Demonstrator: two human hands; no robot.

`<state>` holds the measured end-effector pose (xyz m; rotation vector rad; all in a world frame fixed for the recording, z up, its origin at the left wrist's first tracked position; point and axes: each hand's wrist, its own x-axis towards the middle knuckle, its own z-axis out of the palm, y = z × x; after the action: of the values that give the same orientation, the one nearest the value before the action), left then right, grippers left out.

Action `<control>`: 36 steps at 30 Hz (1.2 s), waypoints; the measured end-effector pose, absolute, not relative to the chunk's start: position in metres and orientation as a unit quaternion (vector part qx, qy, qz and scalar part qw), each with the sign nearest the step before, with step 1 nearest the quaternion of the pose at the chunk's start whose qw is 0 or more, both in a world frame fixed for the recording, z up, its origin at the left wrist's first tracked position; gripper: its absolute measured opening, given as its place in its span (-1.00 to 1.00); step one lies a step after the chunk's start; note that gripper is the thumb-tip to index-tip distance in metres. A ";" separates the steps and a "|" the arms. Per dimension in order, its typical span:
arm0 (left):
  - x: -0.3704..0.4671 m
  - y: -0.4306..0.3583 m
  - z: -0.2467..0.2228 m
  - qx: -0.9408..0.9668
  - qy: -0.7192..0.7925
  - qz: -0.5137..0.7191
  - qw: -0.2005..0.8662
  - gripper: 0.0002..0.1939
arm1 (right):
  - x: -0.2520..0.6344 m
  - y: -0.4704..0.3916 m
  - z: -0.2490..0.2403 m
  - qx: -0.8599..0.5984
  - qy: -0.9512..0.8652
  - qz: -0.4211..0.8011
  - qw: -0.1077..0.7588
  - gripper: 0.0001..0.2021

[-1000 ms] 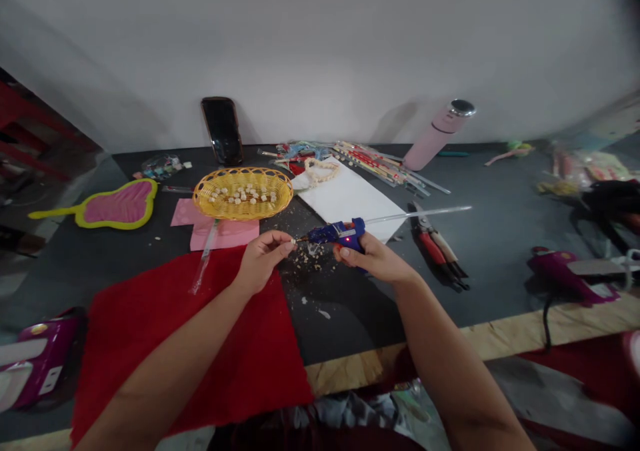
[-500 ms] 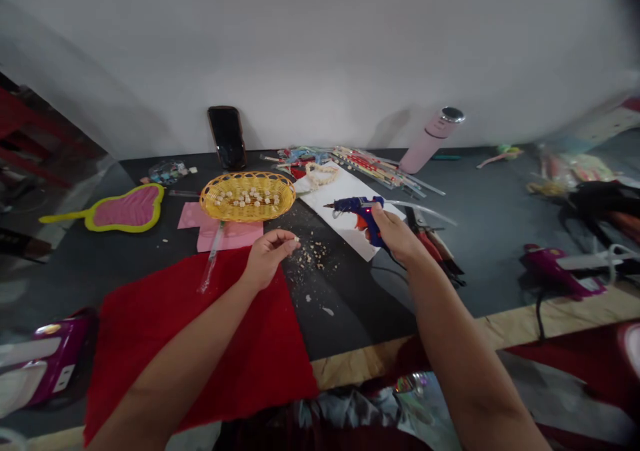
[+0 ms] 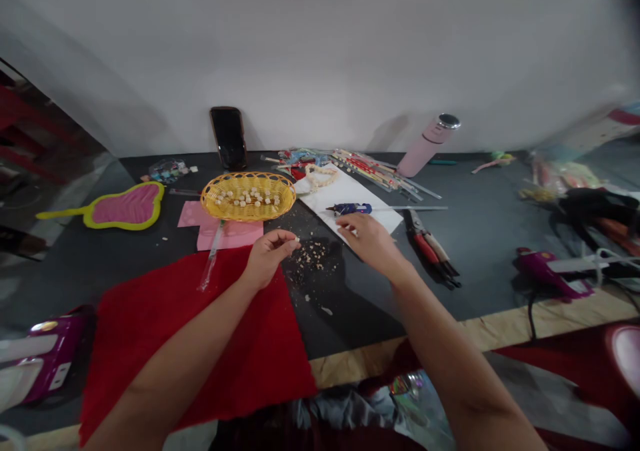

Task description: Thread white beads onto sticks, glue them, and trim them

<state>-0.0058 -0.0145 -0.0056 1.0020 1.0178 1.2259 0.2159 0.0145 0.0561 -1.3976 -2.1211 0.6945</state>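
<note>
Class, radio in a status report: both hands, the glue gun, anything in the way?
Left hand: pinching small pale piece. Right hand: loosely open beside glue gun, contact unclear. Glue gun: lying over white sheet. Crumbs scattered between hands.

We see a left grip (image 3: 270, 259) and a right grip (image 3: 367, 244) that are bare human hands, slender in build, with smooth, narrow fingers and bare wrists. Our left forearm (image 3: 187, 348) and right forearm (image 3: 443, 341) are uncovered too, slim at the wrist and widening evenly toward the elbow, their surfaces plain. At the lower edge, between the arms, we make out a strip of dark maroon clothing (image 3: 320, 440), nearly black in the shadow; its cut and fastening are too dim for us to tell.
</note>
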 end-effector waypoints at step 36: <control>0.000 -0.026 0.006 0.561 0.505 0.468 0.460 -0.87 | 0.166 -0.023 0.019 -0.468 -0.625 0.497 0.380 -0.77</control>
<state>0.0003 -0.0259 0.0060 1.3796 1.2429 1.1509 0.1659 -0.0228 0.0186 -1.1950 -1.5958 1.2684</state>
